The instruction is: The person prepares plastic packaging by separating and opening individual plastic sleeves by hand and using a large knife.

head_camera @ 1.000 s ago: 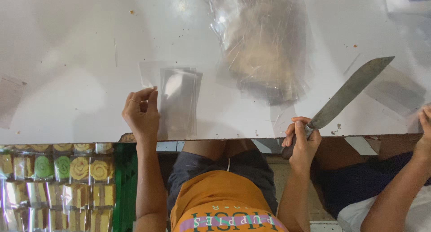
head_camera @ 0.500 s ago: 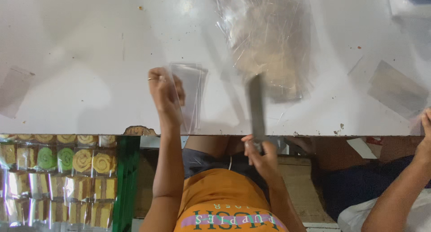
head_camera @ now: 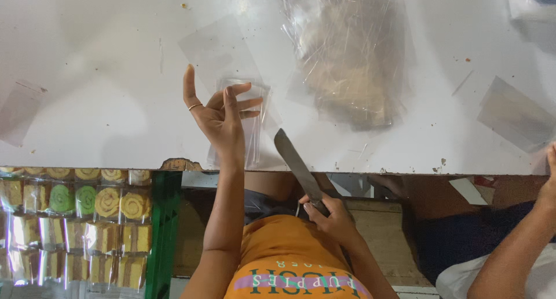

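1. The white table (head_camera: 87, 56) carries the work. Its near edge is chipped, so anything cut or opened is best kept on the flat part, away from that edge.
2. A crumpled heap of clear wrappers (head_camera: 347, 61) lies well beyond the blade. It should stay out of the way there.
3. The green crate (head_camera: 165, 229) of wrapped cake slices (head_camera: 107, 202) sits below the table edge on the left. Another person's arm (head_camera: 515, 252) is off to the right, well apart.
4. The knife (head_camera: 296, 163) slants up over the table edge, its tip just beside the small clear sleeve (head_camera: 258, 140). A slow, shallow approach looks wise.
5. That sleeve lies flat near the table edge, under the left hand (head_camera: 220, 116).
6. The left hand is open, fingers spread and lifted, gripping nothing. Pressing the sleeve flat, with the fingertips clear of the blade, seems safest.
7. The right hand (head_camera: 330, 212) is closed firmly around the knife handle. A steady wrist helps.
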